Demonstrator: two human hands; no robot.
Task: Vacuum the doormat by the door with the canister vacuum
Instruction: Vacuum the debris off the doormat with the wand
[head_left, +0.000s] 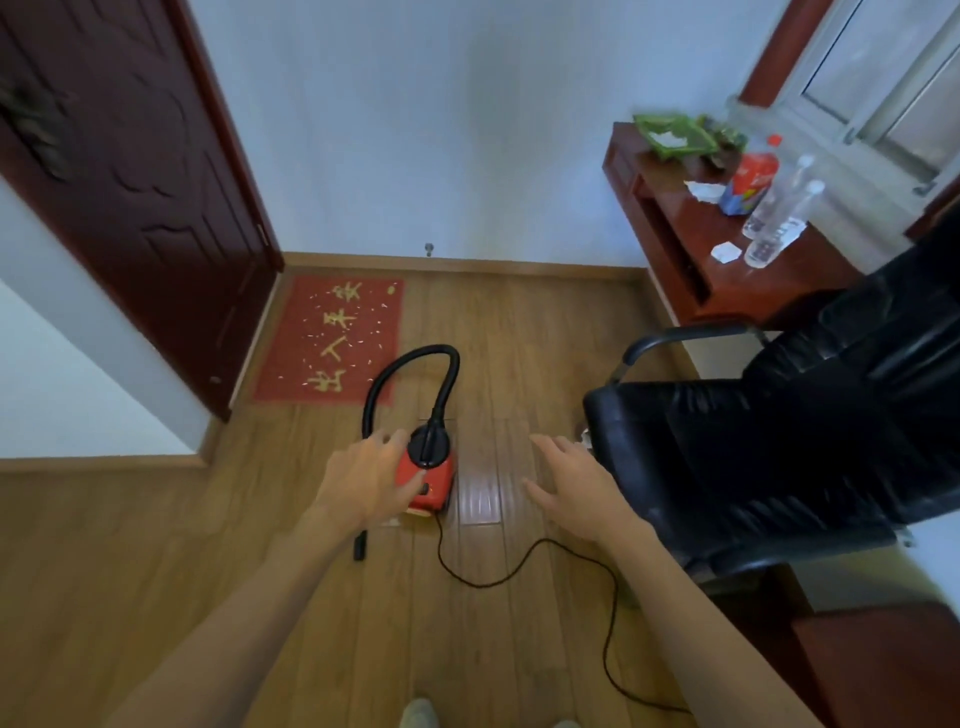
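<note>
A small red canister vacuum (431, 475) stands on the wooden floor, its black hose (415, 364) looping up and back down to a nozzle (358, 548) lying on the floor. The red doormat (332, 340) with yellow characters and scattered light crumbs lies beside the dark door (130, 197). My left hand (366, 480) reaches out with relaxed fingers in front of the canister's left side, thumb near its switch; whether it touches is unclear. My right hand (576, 486) hovers open to the right of the vacuum, holding nothing.
A black power cord (519, 571) runs from the vacuum across the floor towards me. A black office chair (779, 441) stands at the right, close to my right hand. A red-brown desk (727, 249) behind it carries bottles and a carton.
</note>
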